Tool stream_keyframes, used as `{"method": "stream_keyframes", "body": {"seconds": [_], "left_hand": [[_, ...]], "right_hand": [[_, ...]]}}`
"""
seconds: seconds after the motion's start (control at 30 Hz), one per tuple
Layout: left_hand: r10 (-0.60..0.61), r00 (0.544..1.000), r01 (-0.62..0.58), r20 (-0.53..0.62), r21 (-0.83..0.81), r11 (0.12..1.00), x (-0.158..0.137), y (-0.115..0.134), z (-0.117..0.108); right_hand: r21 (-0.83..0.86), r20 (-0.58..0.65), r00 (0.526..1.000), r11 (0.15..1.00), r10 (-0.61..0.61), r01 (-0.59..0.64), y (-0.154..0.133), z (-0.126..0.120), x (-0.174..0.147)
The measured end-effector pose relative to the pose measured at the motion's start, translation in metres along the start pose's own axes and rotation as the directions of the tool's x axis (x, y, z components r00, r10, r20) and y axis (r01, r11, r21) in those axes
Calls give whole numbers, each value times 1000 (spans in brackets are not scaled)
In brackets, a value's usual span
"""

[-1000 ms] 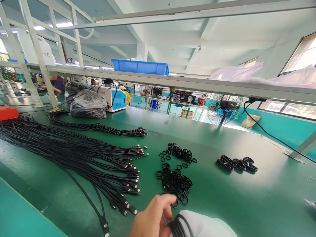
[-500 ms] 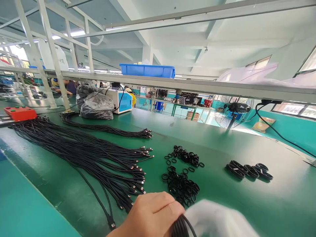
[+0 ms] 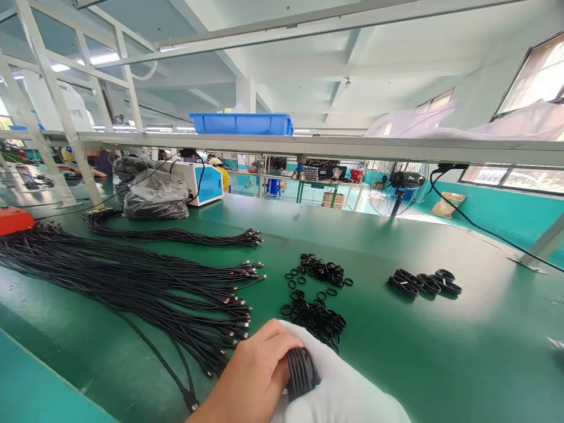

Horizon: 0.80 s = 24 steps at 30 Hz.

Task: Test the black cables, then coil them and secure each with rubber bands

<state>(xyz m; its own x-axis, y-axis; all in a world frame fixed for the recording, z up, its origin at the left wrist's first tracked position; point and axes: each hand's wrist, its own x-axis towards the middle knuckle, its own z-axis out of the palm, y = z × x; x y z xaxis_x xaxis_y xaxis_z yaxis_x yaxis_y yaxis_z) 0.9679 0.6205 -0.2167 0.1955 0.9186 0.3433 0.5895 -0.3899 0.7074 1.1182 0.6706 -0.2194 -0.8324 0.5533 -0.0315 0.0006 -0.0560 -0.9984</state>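
Observation:
My bare left hand (image 3: 259, 367) is closed around a coiled black cable (image 3: 300, 371) at the bottom middle. My right hand (image 3: 339, 388), in a white glove, wraps the same coil from the other side; part of its fingers is hidden. Just beyond my hands lie two loose piles of small black rings (image 3: 319, 317), a few rings scattered between them. To the left, a wide bundle of long black cables (image 3: 145, 276) spreads over the green table, plug ends pointing toward the rings. Finished-looking cable coils (image 3: 405, 283) rest in a group at the right.
A thinner cable bundle (image 3: 176, 235) lies farther back, near bagged dark items (image 3: 154, 194) and a white-and-blue machine (image 3: 205, 182). A red box (image 3: 15, 220) sits at the left edge. Overhead, a shelf (image 3: 330, 143) carries a blue tray (image 3: 241, 124). A fan (image 3: 399, 182) stands behind the table.
The gloved right hand has come in against the coil and now grips it along with my left hand. My view has turned slightly right.

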Motion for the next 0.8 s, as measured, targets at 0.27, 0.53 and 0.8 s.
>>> {"method": "stream_keyframes", "body": {"seconds": [0.27,0.53,0.8], "left_hand": [[-335,936,351,106,-333,875,4,0,1],[-399,916,400,-28,50,915,12,-10,16],[-159,985,161,-69,27,987,1,-4,7]], "right_hand": [[274,45,995,957,91,-100,15,4,4],[144,-21,975,966,221,-216,23,6,8],[273,76,974,935,215,-227,33,4,15]]}}
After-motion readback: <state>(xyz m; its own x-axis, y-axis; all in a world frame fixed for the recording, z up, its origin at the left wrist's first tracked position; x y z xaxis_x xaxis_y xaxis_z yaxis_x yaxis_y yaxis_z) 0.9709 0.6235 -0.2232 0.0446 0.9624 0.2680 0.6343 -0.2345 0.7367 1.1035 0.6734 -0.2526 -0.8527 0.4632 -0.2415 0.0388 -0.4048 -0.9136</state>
